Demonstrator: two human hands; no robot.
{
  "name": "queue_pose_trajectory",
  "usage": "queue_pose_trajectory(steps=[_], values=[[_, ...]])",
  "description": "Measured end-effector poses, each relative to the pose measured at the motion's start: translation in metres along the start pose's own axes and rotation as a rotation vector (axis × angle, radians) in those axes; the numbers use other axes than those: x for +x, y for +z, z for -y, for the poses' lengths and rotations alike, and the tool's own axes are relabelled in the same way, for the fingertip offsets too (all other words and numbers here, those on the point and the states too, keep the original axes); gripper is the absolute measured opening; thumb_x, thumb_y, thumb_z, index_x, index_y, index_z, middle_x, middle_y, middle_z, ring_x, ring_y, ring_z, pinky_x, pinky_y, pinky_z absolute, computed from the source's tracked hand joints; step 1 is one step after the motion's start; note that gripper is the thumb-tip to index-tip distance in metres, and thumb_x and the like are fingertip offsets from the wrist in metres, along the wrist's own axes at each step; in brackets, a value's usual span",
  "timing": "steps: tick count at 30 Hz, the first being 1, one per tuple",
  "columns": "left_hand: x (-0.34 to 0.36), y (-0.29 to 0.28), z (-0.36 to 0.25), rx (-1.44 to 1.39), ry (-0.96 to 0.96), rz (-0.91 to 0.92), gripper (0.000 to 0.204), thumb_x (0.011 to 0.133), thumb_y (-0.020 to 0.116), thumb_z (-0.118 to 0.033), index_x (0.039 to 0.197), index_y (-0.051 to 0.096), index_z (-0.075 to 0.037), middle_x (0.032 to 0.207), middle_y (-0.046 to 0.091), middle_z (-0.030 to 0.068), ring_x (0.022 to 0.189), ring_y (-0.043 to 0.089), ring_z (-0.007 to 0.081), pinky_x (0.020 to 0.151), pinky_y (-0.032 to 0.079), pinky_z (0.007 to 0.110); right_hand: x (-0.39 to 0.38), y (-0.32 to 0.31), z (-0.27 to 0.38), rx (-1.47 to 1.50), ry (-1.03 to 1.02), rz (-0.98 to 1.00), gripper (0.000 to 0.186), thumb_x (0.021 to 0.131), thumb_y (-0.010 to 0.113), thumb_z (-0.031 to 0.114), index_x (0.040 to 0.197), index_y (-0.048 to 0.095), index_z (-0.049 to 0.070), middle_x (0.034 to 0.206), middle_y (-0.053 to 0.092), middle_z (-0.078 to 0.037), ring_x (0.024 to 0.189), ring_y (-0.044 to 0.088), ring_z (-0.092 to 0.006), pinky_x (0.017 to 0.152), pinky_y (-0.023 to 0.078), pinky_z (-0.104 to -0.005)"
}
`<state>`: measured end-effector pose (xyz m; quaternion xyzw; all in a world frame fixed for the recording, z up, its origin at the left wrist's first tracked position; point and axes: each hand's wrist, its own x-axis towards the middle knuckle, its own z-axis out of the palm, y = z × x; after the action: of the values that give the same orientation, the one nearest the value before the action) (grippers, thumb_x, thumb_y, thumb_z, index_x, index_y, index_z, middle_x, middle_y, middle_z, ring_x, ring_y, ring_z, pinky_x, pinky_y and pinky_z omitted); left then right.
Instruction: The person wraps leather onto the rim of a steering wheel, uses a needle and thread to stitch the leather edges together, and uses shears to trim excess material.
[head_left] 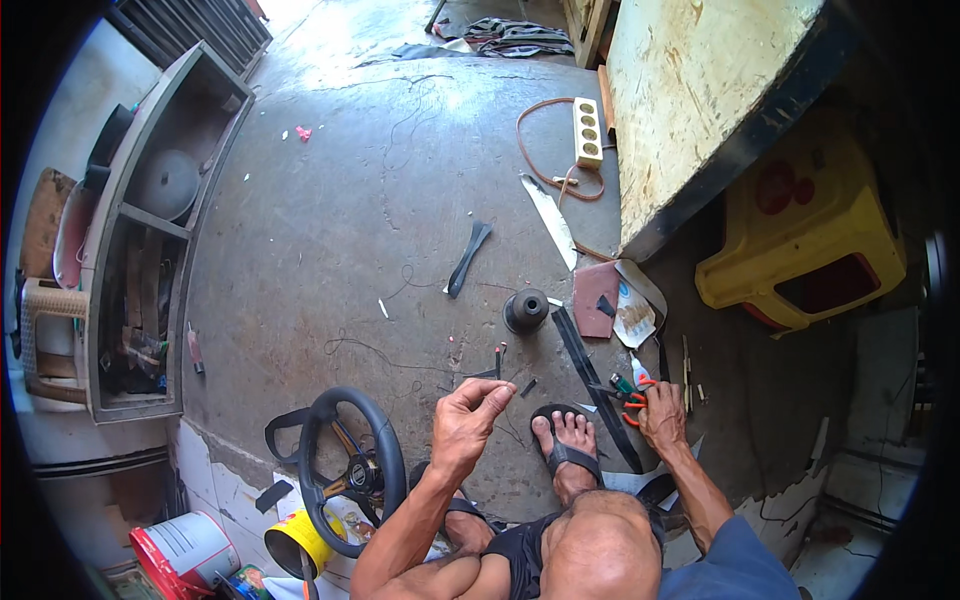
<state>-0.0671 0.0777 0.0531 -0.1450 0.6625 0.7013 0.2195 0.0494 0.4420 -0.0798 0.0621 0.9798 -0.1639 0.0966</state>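
Note:
My left hand (465, 420) is raised over the floor, thumb and fingertips pinched together. What lies in the pinch is too small to make out; dark thread and a short black strip (485, 374) show close to the fingertips. On the right, my right hand (662, 415) has its fingers on the orange handles of a pair of scissors (634, 405), low over the floor. A green lighter (621, 383) lies against the scissors, with a white glue bottle (640, 371) just beyond. Left of my left arm stands a black steering wheel (392, 460).
A long black strip (590, 375) lies beside my sandalled foot. Ahead are a dark bell-shaped piece (526, 311), a black strap (469, 260) and a power strip (587, 132). A yellow stool (800, 225) stands right, a grey cabinet (190, 230) left, buckets (185, 555) lower left.

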Motion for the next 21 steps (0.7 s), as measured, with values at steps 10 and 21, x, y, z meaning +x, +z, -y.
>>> queue_pose_trajectory(steps=[10, 21], values=[[0.002, -0.003, 0.001, 0.035, 0.021, 0.026, 0.024, 0.096, 0.076, -0.022, 0.105, 0.077, 0.0, 0.099, 0.071, 0.0017, 0.094, 0.062, 0.009, 0.089, 0.047, 0.026, 0.007, 0.003, 0.039, 0.05, -0.077, -0.059, 0.043, 0.076, 0.067, 0.009, 0.116, 0.056, -0.003, 0.106, 0.057, -0.026, 0.094, 0.057, -0.0457, 0.083, 0.05, -0.0533], [0.003, -0.001, 0.004, 0.057, 0.046, 0.018, 0.024, 0.097, 0.075, -0.022, 0.106, 0.077, 0.001, 0.101, 0.072, 0.0026, 0.095, 0.063, 0.0094, 0.089, 0.048, 0.027, -0.001, 0.005, 0.075, 0.166, 0.131, -0.104, 0.044, 0.078, 0.068, 0.01, 0.119, 0.056, 0.0, 0.106, 0.062, -0.024, 0.094, 0.066, -0.0458, 0.081, 0.055, -0.0544]])
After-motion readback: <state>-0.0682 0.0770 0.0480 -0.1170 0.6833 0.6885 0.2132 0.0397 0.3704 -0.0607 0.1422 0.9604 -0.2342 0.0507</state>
